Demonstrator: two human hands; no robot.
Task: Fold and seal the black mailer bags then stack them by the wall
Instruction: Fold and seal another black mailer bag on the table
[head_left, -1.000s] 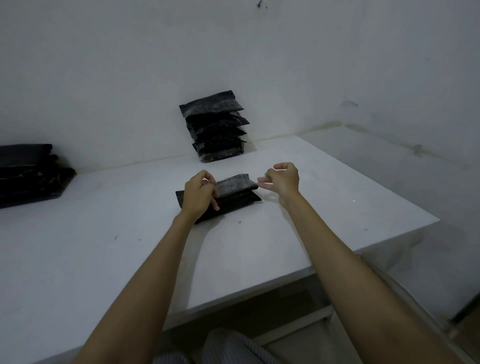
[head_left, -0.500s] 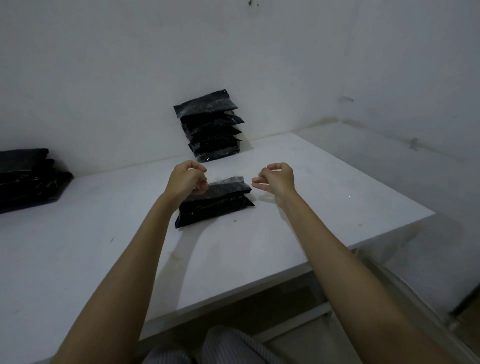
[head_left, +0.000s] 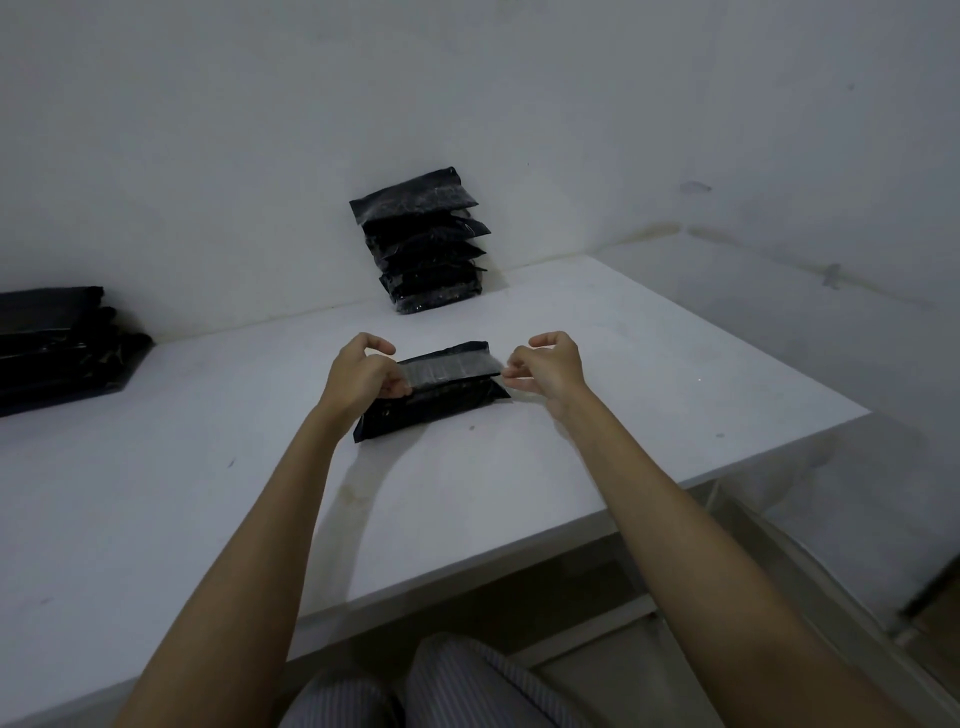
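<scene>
Black plastic mailer bag is lying mid white worktop, its flap raised. Left hand is pinching the flap's left end; right hand is pinching its right end. Stack of sealed black mailer bags is leaning against the wall.

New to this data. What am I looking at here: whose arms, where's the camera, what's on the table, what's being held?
No machine here: a person works with two bare hands. The single picture comes from a camera worn on the person's head, looking forward and down, so the arms reach in from the bottom edge.

On the white table lies one black mailer bag in front of the person. The left hand pinches the left end of its grey flap, which stands lifted off the bag. The right hand is at the flap's right end; whether it actually grips is hard to tell.

Against the wall stands a stack of finished bags. At far left sits another pile of black bags.
</scene>
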